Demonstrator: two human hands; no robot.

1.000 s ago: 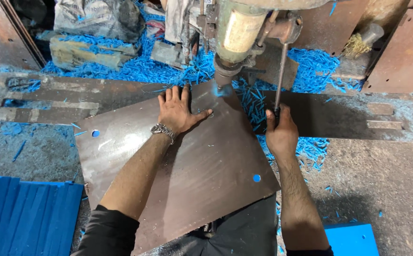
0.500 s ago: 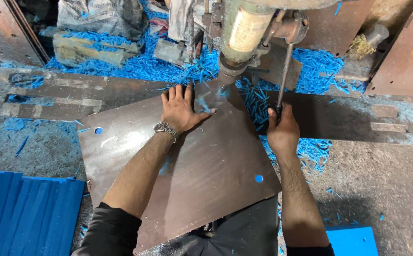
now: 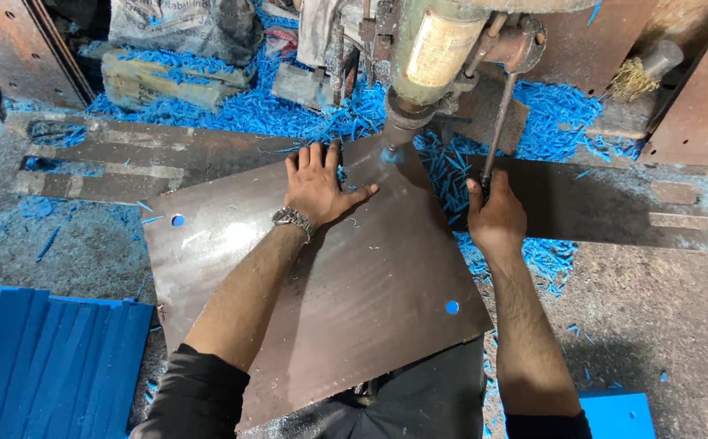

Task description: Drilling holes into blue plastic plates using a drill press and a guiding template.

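Note:
A brown square sheet point(image 3: 346, 301) lies tilted like a diamond on the drill's table, with round holes showing blue near its left and right corners. My left hand point(image 3: 319, 185), a watch on its wrist, presses flat on the sheet's far corner. The drill spindle point(image 3: 399, 134) comes down onto that corner just right of my fingers. My right hand point(image 3: 494, 218) is closed around the thin metal feed lever point(image 3: 494, 134) beside the machine.
Blue shavings point(image 3: 273, 114) cover the area behind and right of the sheet. A stack of blue sheets point(image 3: 45, 349) lies at the lower left, another blue piece point(image 3: 618, 415) at the lower right. A slotted metal plate point(image 3: 102, 158) sits far left.
The view has shifted slightly. Both hands keep their places; my right hand on the lever sits a little lower against the sheet's edge.

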